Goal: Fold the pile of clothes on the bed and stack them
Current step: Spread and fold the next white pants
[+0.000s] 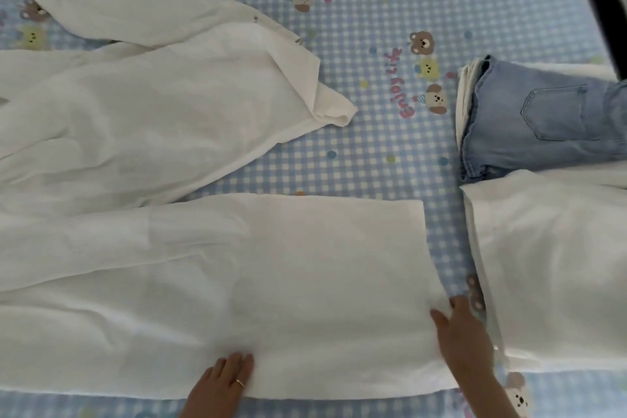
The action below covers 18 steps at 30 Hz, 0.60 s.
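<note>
Both hands (222,380) flat on white garment (271,282)

**Clothes across the bed**

A flat garment (237,299) lies nearest on the bed (373,10); a rumpled garment (152,105) lies behind it at left; jeans (543,122) lie at right, behind a folded piece (559,265).

Open sheet (383,132) ahead of me, between the spread white garment (203,282) and the folded jeans (543,119). A narrow strip separates my garment from the white stack (556,265).
</note>
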{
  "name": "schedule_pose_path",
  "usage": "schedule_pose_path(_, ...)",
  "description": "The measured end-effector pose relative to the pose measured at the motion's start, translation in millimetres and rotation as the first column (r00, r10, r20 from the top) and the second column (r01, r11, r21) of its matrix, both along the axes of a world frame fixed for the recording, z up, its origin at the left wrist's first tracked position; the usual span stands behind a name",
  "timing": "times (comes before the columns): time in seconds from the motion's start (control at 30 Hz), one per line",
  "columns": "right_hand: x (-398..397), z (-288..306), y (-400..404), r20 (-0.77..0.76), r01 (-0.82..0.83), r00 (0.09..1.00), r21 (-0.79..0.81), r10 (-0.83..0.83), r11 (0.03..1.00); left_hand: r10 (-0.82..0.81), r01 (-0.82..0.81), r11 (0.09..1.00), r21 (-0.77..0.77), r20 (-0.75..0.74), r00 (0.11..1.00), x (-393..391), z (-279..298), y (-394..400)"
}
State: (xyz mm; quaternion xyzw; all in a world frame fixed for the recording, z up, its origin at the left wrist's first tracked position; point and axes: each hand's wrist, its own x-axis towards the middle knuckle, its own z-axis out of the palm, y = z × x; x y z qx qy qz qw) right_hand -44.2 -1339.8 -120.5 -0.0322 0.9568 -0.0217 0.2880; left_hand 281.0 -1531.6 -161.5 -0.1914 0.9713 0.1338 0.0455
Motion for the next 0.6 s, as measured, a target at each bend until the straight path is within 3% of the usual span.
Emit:
schedule_pose_path(0.1, 14, -24, 16, 0.006, 0.054, 0.999, 0.012, -0.054, 0.998, -0.066, 0.066, 0.998, -0.021, 0.027, 0.997, 8, -8, 2)
schedule_pose_path(0.17, 15, -31, 18, -0.009, 0.204, 0.978, -0.137, -0.207, 0.969, -0.082, 0.083, 0.996, -0.032, 0.032, 0.996, 12, -11, -4)
schedule_pose_path(0.27, 22, -24, 22, 0.105, 0.367, 0.93, -0.296, -0.352, 0.882, -0.09, 0.092, 0.995, -0.032, 0.069, 0.994, 9, -13, -13)
schedule_pose_path(0.33, 32, -18, 35, 0.16, 0.334, 0.941, -0.294, -0.298, 0.896, -0.133, 0.135, 0.991, -0.006, 0.132, 0.982, 3, -14, -14)
schedule_pose_path(0.4, 35, -13, 51, 0.123, 0.269, 0.962, -0.258, -0.245, 0.928, -0.157, 0.152, 0.987, 0.042, 0.137, 0.978, -11, -15, -15)
schedule_pose_path(0.53, 25, -13, 51, -0.118, 0.071, 0.989, -0.167, -0.091, 0.983, -0.1, 0.105, 0.992, 0.075, -0.058, 0.993, -94, -13, -35)
schedule_pose_path(0.6, 15, -20, 29, -0.243, -0.012, 0.969, -0.211, -0.041, 0.977, -0.019, 0.024, 0.997, 0.07, -0.076, 0.997, -164, -15, -49)
